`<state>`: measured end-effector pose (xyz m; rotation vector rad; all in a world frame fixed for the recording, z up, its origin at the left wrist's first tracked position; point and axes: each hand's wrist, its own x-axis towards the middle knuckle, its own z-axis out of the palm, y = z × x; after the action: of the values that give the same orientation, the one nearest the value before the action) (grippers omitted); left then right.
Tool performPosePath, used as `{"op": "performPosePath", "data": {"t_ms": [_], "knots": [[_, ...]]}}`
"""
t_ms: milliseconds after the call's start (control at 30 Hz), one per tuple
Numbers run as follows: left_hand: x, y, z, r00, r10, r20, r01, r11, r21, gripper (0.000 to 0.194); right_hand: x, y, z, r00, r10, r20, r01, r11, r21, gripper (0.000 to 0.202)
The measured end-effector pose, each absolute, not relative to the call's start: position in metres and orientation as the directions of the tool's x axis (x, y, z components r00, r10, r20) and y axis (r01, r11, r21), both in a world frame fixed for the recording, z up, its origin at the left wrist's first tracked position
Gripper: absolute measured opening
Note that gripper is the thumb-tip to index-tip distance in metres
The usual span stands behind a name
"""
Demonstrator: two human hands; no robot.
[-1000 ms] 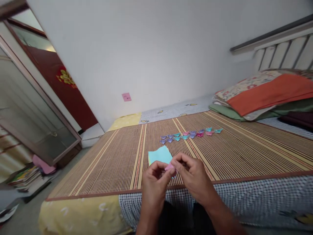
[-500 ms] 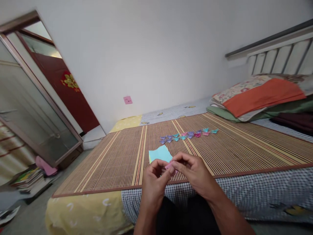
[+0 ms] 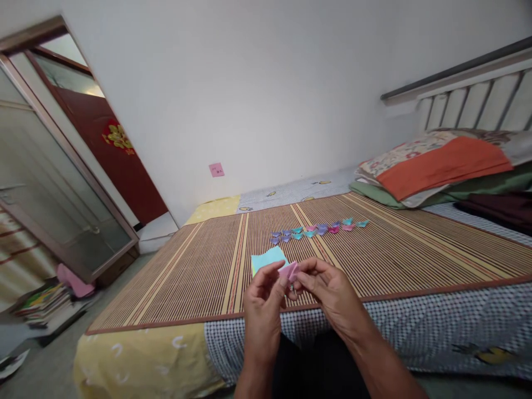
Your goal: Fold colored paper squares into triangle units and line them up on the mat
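Between my two hands is a small piece of folded pink paper point(image 3: 290, 271), held above the near edge of the striped mat. My left hand point(image 3: 266, 296) pinches its left side between thumb and fingers. On the right side, my right hand point(image 3: 326, 285) grips it with thumb and forefinger. Just behind my left hand lies a stack of coloured paper sheets point(image 3: 268, 257), light blue on top. Farther back, several small folded paper boats point(image 3: 321, 229) in purple, teal and pink stand in two rows.
The striped mat point(image 3: 199, 266) covers the bed, with a checked and yellow sheet point(image 3: 145, 354) hanging at the front. Pillows and folded bedding point(image 3: 440, 169) lie at the right. A glass door point(image 3: 62, 166) and a pile of magazines point(image 3: 44, 305) are at the left.
The pink paper has been tilted up and shows more of its folded face. My fingers have shifted apart slightly to its two sides.
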<state>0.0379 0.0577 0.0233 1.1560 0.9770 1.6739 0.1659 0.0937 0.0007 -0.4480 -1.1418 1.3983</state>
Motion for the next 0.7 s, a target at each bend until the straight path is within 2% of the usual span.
{"op": "performPosePath", "data": {"t_ms": [133, 267, 367, 500, 567, 700], "knots": [[0.036, 0.057, 0.021, -0.149, 0.938, 0.313, -0.172, -0.336, 0.926, 0.015, 0.168, 0.092, 0.002, -0.165, 0.901, 0.402, -0.475, 0.284, -0.833, 0.015], [0.035, 0.055, 0.019, -0.105, 0.888, 0.447, -0.072, -0.455, 0.888, 0.010, 0.171, 0.092, 0.003, -0.104, 0.842, 0.530, -0.433, 0.441, -0.786, 0.006], [0.033, 0.053, 0.017, -0.071, 0.828, 0.556, 0.087, -0.550, 0.830, 0.009, 0.174, 0.093, 0.002, -0.060, 0.798, 0.599, -0.357, 0.543, -0.760, 0.007], [0.032, 0.051, 0.015, 0.002, 0.727, 0.687, 0.269, -0.662, 0.700, 0.019, 0.178, 0.094, 0.002, -0.062, 0.763, 0.644, -0.298, 0.602, -0.741, 0.011], [0.031, 0.051, 0.014, 0.025, 0.713, 0.701, 0.285, -0.677, 0.679, 0.021, 0.180, 0.094, 0.002, -0.067, 0.760, 0.647, -0.292, 0.605, -0.741, 0.010], [0.031, 0.052, 0.010, 0.005, 0.764, 0.645, 0.258, -0.624, 0.737, 0.018, 0.180, 0.094, 0.003, -0.053, 0.769, 0.637, -0.248, 0.608, -0.755, 0.009]]}}
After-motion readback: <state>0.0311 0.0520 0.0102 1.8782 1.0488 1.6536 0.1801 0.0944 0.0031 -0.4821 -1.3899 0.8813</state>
